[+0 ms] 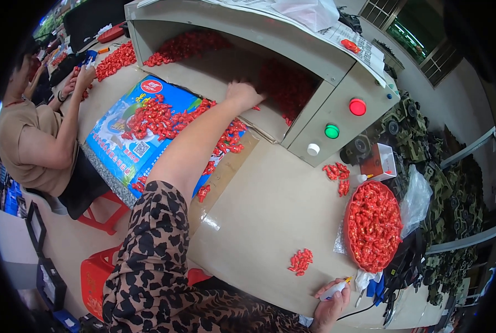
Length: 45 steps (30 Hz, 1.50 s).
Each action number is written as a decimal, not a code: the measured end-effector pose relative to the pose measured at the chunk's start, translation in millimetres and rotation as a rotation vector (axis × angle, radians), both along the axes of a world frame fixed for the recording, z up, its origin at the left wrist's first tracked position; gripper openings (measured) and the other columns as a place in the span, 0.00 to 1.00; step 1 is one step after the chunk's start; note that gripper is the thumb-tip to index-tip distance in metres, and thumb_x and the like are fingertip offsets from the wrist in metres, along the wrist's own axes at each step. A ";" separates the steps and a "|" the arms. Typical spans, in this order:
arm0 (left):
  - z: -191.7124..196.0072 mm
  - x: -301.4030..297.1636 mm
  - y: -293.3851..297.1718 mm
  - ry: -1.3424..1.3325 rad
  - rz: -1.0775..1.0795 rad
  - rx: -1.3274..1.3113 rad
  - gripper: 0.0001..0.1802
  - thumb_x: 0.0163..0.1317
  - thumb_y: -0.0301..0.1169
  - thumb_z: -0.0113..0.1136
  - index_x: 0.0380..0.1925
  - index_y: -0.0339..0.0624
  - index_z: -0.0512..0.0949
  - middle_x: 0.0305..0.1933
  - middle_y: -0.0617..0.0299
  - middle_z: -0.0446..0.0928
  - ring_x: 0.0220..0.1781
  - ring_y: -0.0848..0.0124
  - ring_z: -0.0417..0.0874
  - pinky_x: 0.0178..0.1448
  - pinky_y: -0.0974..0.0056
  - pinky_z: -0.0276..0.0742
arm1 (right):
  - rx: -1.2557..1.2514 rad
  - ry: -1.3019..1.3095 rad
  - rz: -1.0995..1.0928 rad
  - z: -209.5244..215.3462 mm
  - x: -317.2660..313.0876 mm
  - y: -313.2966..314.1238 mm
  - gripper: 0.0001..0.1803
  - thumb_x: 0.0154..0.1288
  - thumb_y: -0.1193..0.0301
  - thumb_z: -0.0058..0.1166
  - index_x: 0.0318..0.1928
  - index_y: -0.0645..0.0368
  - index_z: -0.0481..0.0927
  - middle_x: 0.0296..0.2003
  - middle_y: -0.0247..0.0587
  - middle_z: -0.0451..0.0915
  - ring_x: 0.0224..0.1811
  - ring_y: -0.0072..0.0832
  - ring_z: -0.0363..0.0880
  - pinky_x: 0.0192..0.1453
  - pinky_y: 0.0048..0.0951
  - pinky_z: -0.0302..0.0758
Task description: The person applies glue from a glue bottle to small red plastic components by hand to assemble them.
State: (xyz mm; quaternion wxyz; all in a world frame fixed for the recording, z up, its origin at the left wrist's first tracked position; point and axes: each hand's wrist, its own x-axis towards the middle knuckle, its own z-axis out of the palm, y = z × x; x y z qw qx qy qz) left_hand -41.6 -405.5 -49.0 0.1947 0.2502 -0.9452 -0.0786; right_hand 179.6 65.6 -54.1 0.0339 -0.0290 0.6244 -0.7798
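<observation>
My left hand (243, 96) reaches to the mouth of a grey metal box (327, 55), with its arm across a blue printed sheet (105, 145). Its fingers are curled downward and a small red piece (256, 108) shows at their tips; whatever lies under them is hidden. Near the table's front edge, my right hand (334, 308) is closed round a small white squeeze bottle (332, 291) with a yellow tip. Just beyond that hand lies a little group of glossy red pieces (300, 261). More red pieces (153, 119) are heaped on the blue sheet.
A round red basket (373, 226) full of red pieces stands at the right, beside a clear plastic bag (416, 195) and a small open box (379, 162). Red, green and white buttons (332, 131) sit on the metal box. A co-worker (34, 139) sits at the left.
</observation>
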 end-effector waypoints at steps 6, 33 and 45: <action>16.5 -6.5 60.5 -0.243 -0.083 0.096 0.25 0.50 0.48 0.47 0.38 0.39 0.73 0.43 0.48 0.70 0.49 0.59 0.68 0.51 0.57 0.61 | -0.044 0.015 0.003 0.1 0.4 8.9 0.18 0.52 0.68 0.47 0.42 0.66 0.65 0.24 0.45 0.69 0.20 0.30 0.69 0.21 0.26 0.68; 10.7 280.3 44.4 -0.037 -0.218 -0.076 0.38 0.45 0.54 0.54 0.57 0.62 0.55 0.59 0.46 0.50 0.62 0.44 0.46 0.59 0.41 0.45 | 0.007 0.016 0.049 5.8 2.4 -5.4 0.16 0.55 0.69 0.44 0.43 0.66 0.65 0.24 0.39 0.68 0.21 0.23 0.68 0.22 0.20 0.66; 7.4 222.1 32.0 0.065 -0.188 -0.163 0.22 0.44 0.44 0.56 0.41 0.53 0.71 0.51 0.50 0.62 0.54 0.53 0.60 0.49 0.47 0.60 | 0.037 0.019 0.052 4.0 1.0 -3.8 0.16 0.54 0.70 0.45 0.42 0.65 0.65 0.22 0.41 0.69 0.20 0.25 0.69 0.22 0.22 0.68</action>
